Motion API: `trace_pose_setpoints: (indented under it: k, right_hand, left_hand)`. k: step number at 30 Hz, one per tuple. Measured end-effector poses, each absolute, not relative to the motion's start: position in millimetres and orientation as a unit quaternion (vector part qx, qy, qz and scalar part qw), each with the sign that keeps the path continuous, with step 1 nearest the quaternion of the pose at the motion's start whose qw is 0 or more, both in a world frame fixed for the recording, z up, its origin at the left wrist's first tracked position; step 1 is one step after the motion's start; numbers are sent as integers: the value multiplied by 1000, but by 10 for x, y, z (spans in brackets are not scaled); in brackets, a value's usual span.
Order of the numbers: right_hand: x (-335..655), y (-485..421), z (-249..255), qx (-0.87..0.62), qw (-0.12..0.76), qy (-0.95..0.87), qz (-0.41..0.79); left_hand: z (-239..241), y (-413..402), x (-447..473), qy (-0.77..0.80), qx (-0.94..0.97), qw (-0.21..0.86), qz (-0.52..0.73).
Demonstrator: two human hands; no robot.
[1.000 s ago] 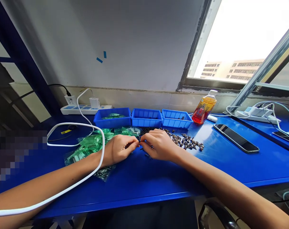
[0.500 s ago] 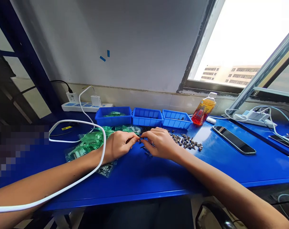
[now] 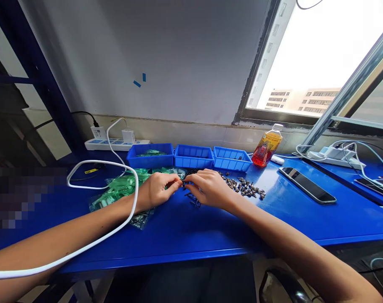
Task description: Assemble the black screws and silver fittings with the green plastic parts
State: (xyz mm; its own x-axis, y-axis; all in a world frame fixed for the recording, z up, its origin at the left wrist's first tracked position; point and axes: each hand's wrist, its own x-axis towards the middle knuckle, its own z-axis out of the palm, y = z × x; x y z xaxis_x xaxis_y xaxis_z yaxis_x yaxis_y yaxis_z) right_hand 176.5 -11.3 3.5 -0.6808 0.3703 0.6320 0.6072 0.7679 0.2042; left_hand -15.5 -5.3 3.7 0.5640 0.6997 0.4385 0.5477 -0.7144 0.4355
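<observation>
My left hand (image 3: 158, 190) and my right hand (image 3: 211, 189) meet above the blue table, their fingertips pinched together around a small dark screw (image 3: 183, 182). Most of it is hidden by the fingers. Loose black screws (image 3: 195, 201) lie just below my right hand. Past its wrist spreads a heap of small brassy and dark screws (image 3: 248, 187). Beside my left hand and partly behind its forearm are clear plastic bags with green pieces (image 3: 117, 191). A bag of small dark parts (image 3: 143, 219) lies under that wrist.
Blue bins stand along the back: a left bin (image 3: 150, 160) with green bags, a middle bin (image 3: 194, 162) and a right bin (image 3: 232, 165) with a few dark pieces. A white cable (image 3: 135, 202) loops over my left forearm. A drink bottle (image 3: 267, 146) and phone (image 3: 307, 185) are at right.
The view has shifted slightly. Both hands stay together at the same spot, fingertips still pinched, with only small finger movement.
</observation>
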Motion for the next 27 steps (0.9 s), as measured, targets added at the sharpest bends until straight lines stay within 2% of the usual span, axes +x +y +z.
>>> trace_pose_setpoints:
  k: [6, 27]
  right_hand:
    - [1778, -109, 31, -280, 275, -900, -191]
    - [1833, -56, 32, -269, 311, -892, -186]
  left_hand:
    - [15, -49, -163, 370, 877, 114, 285]
    - [17, -85, -162, 376, 859, 141, 319]
